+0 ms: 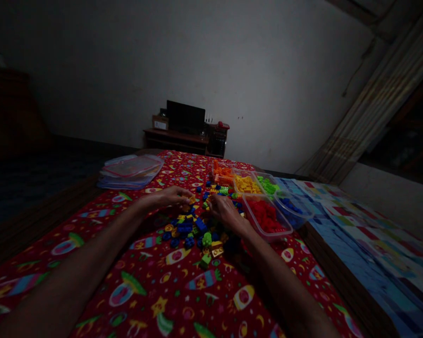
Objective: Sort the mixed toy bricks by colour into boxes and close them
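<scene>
A pile of small toy bricks (193,230) in blue, green, yellow and orange lies on a red patterned cloth (169,291). My left hand (167,196) reaches over the pile's far left side, fingers curled, pinching an orange brick (191,200). My right hand (224,210) rests on the pile's right side with fingers bent down among the bricks; what it holds is hidden. Sorted tubs stand just right of the hands: red bricks (267,217), blue bricks (292,208), yellow bricks (247,184), green bricks (268,185) and orange bricks (223,172).
A stack of clear plastic lids (131,171) lies at the cloth's far left. A blue patterned mat (366,244) runs along the right. Against the back wall a low cabinet (178,139) carries a dark screen (185,117). The room is dim.
</scene>
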Demonstrator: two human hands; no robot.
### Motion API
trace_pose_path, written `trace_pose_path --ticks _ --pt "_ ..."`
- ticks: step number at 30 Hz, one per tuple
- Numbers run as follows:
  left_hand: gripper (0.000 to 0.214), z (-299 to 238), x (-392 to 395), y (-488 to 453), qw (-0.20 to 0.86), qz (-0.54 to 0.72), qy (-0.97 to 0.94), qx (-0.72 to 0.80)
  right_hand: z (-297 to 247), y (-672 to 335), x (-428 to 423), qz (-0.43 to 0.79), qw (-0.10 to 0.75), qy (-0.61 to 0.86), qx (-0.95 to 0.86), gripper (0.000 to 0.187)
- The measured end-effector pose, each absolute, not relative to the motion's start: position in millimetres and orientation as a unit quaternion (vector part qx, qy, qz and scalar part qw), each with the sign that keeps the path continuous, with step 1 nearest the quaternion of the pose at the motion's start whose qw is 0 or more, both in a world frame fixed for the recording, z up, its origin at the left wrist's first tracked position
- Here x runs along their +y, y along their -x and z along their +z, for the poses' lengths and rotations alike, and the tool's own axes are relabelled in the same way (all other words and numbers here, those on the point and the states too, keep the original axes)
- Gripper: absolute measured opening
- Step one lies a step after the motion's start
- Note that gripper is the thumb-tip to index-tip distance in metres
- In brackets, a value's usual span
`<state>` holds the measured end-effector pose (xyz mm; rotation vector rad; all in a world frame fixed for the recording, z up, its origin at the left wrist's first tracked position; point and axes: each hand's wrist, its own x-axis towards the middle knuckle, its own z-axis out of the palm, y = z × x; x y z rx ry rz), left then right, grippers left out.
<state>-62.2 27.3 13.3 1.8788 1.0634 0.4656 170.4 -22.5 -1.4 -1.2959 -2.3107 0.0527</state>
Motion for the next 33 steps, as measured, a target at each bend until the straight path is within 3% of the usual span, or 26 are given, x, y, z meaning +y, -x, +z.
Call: trace_pose_path --ticks 4,8,12,17,22,27,33 --pt "0.046 19.7 13.0 42.5 0.445 0.206 -0.775 0.399 -1.2 -162.9 -21.8 0.116 0.322 0.438 -0.832 0.016" --pt "0.048 18.2 7.9 26.7 0.450 0.223 -0.774 0.385 -4.4 -162.1 -22.5 0.142 0.317 0.385 -0.855 0.026" --pt "0.051 12.9 13.3 25.5 0.431 0.216 -0.770 0.419 -6.5 -169.6 -22.1 0.080 0.299 0.386 -0.869 0.013" --pt "0.052 9.1 29.7 43.0 0.395 0.199 -0.778 0.445 13.8 -196.5 -7.7 0.035 0.248 0.462 -0.851 0.010" --pt "0.052 2.6 38.1 50.1 0.332 0.101 -0.831 0.436 59.2 -236.4 34.9 -0.077 0.202 0.592 -0.776 0.018" --pt "0.040 1.4 28.4 38.2 0.262 0.033 -0.862 0.433 72.3 -240.9 39.9 -0.107 0.202 0.614 -0.755 0.043" --pt "0.044 10.0 24.1 37.5 0.258 0.072 -0.859 0.437 27.5 -185.5 -9.6 0.047 0.215 0.484 -0.847 0.019"
